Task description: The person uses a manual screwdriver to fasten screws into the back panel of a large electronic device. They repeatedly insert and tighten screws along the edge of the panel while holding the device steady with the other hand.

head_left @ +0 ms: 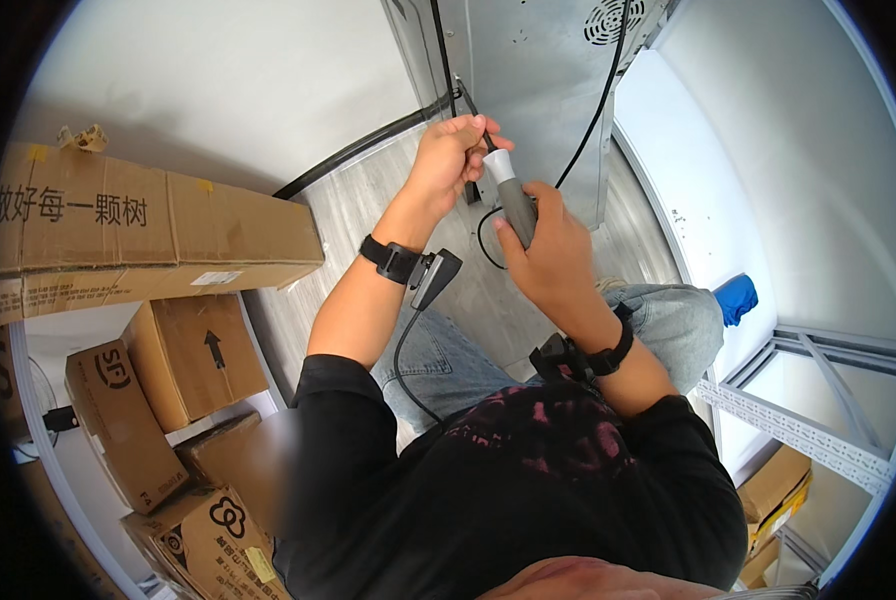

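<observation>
In my right hand [546, 245] is a grey cylindrical handheld tool [516, 212] with a white collar [498, 162]. My fingers wrap around its body, and the collar points up and away toward the metal cabinet. My left hand [455, 158] is closed, thumb against fingertips, around a thin dark rod or cable [472, 106] just beyond the collar. Whether this dark piece is joined to the tool is hidden by the fingers. A black cord [482, 240] loops below the tool. Both wrists wear black straps with small devices.
Ahead stands a metal cabinet [538, 90] with a round vent and hanging black cables [600, 110]. A long carton [168, 225] lies at left above shelved boxes [203, 360]. At right are a white metal rack [798, 430] and a blue item [736, 298]. The floor [358, 205] is grey wood-look.
</observation>
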Tool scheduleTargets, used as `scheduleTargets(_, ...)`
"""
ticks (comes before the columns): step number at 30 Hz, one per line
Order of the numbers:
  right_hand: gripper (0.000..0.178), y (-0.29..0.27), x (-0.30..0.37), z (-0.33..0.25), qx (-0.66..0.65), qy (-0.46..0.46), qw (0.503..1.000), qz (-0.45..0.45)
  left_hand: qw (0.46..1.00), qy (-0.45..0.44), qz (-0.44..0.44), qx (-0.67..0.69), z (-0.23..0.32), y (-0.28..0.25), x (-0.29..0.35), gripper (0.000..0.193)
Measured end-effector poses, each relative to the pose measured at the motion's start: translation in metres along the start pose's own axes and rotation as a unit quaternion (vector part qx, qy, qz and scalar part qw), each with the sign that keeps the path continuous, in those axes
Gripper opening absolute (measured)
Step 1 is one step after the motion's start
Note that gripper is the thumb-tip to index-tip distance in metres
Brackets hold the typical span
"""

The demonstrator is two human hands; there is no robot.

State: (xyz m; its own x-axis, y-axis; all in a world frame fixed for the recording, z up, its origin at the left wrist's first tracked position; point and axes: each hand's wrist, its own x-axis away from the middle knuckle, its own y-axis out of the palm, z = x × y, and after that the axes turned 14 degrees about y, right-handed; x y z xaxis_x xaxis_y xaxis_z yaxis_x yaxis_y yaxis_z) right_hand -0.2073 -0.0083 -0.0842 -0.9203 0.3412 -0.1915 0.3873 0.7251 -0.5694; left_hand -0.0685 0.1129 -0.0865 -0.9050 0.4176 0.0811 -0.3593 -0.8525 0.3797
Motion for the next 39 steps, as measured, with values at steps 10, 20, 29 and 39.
scheduleTargets(10, 0.038, -0.015, -0.011, 0.001, -0.071, 0.088, 0.992, -0.057, 0.989, -0.007, -0.134, 0.060, -0.003, -0.008, 0.005, 0.019)
scheduleTargets(20, 0.043, -0.021, -0.019, -0.001, -0.433, 0.346, 0.799, -0.234, 0.966, -0.002, -0.198, 0.163, -0.002, -0.004, 0.009, 0.025)
scheduleTargets(29, 0.042, -0.003, -0.006, -0.003, 0.079, -0.009, 0.996, -0.027, 0.971, 0.002, -0.211, 0.108, -0.015, -0.016, 0.003, 0.027)
scheduleTargets(39, 0.041, -0.025, -0.026, 0.003, -0.224, 0.230, 0.928, -0.187, 0.960, 0.030, -0.206, 0.188, -0.019, -0.009, 0.004, 0.026)
